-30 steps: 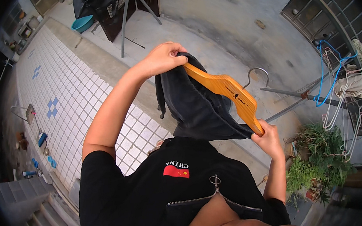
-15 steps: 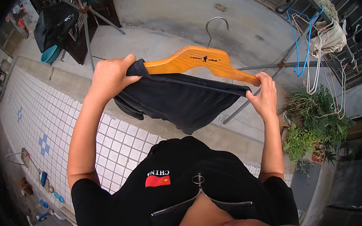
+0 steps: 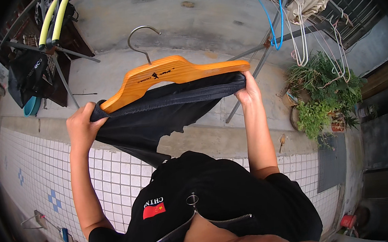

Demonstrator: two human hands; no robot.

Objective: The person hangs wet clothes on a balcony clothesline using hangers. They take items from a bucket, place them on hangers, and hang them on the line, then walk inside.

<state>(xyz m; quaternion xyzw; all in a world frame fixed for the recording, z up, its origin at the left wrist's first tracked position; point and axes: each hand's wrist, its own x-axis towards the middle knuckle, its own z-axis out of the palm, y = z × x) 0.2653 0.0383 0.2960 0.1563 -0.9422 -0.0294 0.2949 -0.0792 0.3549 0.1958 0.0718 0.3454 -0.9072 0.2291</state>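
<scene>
A wooden clothes hanger (image 3: 175,69) with a metal hook is held up in front of me, tilted with its left end lower. From it hangs a black garment (image 3: 142,121), its waistband stretched along the hanger's lower edge. My left hand (image 3: 81,127) is closed on the waistband corner, which wraps over the hanger's left tip. My right hand (image 3: 250,90) is closed on the other waistband corner at the hanger's right end; most of its fingers are hidden behind the cloth. The garment's lower part drapes toward my chest.
At the right, blue (image 3: 277,38) and white wire hangers (image 3: 302,45) hang on a metal rack with a pale cloth (image 3: 308,2). Potted plants (image 3: 319,90) stand below. Far left are a black bag (image 3: 28,74), a teal basin (image 3: 31,106) and yellow-covered bars (image 3: 60,17).
Both hands, the hanger and the garment have shifted left in view. The hanger's tilt has reversed: its right end has risen and its left end dropped. Both hands keep their hold.
</scene>
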